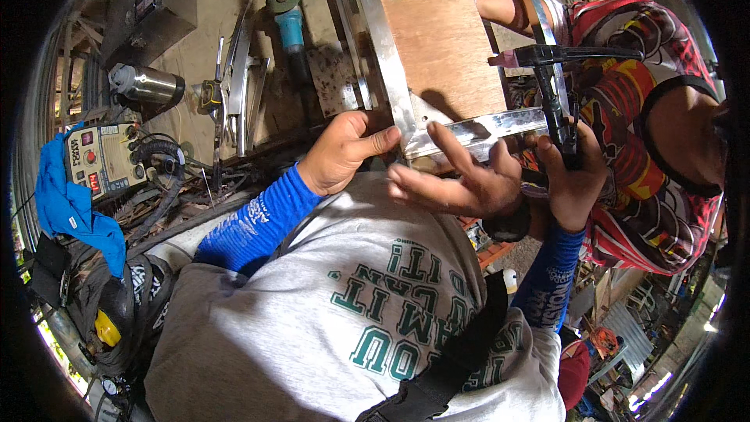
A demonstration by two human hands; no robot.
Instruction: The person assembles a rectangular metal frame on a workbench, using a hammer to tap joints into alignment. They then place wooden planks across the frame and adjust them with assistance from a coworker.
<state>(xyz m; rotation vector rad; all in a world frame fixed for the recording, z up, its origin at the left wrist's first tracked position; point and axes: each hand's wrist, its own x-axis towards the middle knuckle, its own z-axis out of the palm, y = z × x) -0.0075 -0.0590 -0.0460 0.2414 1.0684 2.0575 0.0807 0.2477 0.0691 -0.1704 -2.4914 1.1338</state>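
My left hand (342,152) grips the near corner of a shiny metal frame (388,70), thumb on top; its other fingers are partly hidden. My right hand (576,176) is closed around the lower part of a black clamp (553,98), by the right end of the frame's short crosspiece (496,126). A small triangular metal plate (428,112) sits inside the corner. Beneath the metal lies a plywood board (441,31). Between my hands, a co-worker's hand (469,176) reaches in, fingers spread near the corner.
A co-worker in a patterned red jersey (617,117) leans in at the right. An angle grinder (291,27), metal strips (238,98) and a steel tumbler (148,84) lie to the left. Beyond them are a welding machine (105,158) and blue cloth (74,199).
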